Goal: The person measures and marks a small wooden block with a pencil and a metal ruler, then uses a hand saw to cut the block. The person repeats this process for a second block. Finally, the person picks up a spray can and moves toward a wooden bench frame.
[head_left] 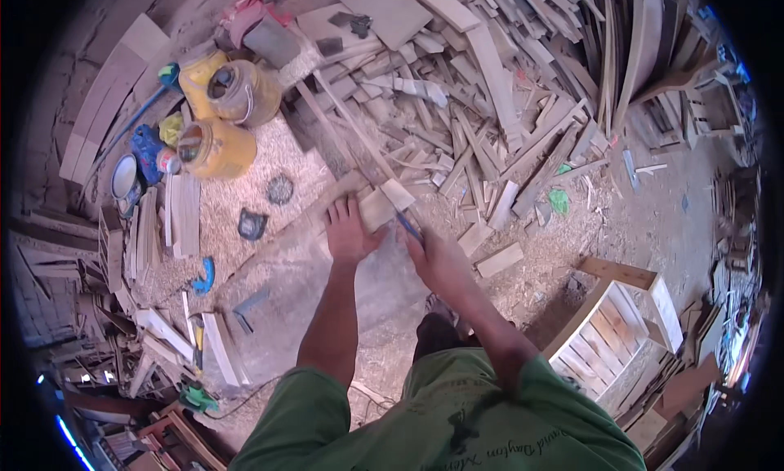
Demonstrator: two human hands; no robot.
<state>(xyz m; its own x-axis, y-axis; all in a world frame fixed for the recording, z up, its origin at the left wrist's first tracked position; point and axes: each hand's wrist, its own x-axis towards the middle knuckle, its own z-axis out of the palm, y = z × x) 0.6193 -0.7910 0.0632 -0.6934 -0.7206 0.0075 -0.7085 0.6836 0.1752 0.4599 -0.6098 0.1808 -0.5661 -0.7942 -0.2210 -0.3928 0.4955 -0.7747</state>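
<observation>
While the left hand point(346, 236) lies flat, the right hand point(441, 263) curls closed

Palm down, slightly spread, the left grasps nothing beside a pale wooden piece point(377, 211) on the tabletop point(302, 279). The right wraps a slim blue tool point(410, 227) (its kind is hard to tell) near that piece. Leftward, yellow containers point(222, 150) stand in wood shavings point(304, 167); ahead lie heaped offcuts point(494, 104); at right, a slatted wooden frame point(602, 340).

And the right hand point(435, 260) is covering part of the blue tool point(409, 227), leaving its kind unclear! The left hand point(351, 233) is hiding some wood point(377, 211), the lower edge is cutting off the shirt point(425, 418), shadow is obscuring the front bucket point(229, 150) inside.
</observation>
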